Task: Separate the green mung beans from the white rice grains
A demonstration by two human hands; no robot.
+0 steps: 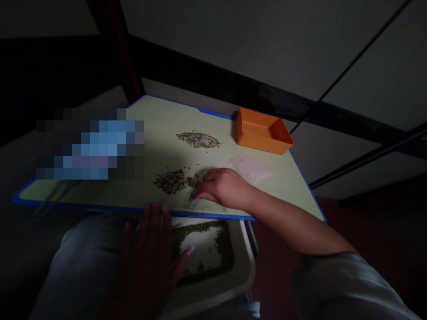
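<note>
My right hand [223, 186] rests on the pale green tabletop [156, 133] near its front edge, fingers curled together and pressed down beside a pile of green beans [171, 180]. Its fingertips touch a small clear glass dish [200, 205]. My left hand [150, 258] lies below the table edge, fingers stretched out flat, against a white tray [233, 271] that holds a ring of green beans [220, 249]. A mixed heap of beans and rice [199, 139] lies farther back, and a pile of white rice [251, 168] sits to the right.
An orange plastic box [263, 132] stands at the table's far right corner. A blurred-out patch covers the table's left part. The table has a blue rim [100, 207]. Dark metal bars and a pale wall run behind. The scene is dim.
</note>
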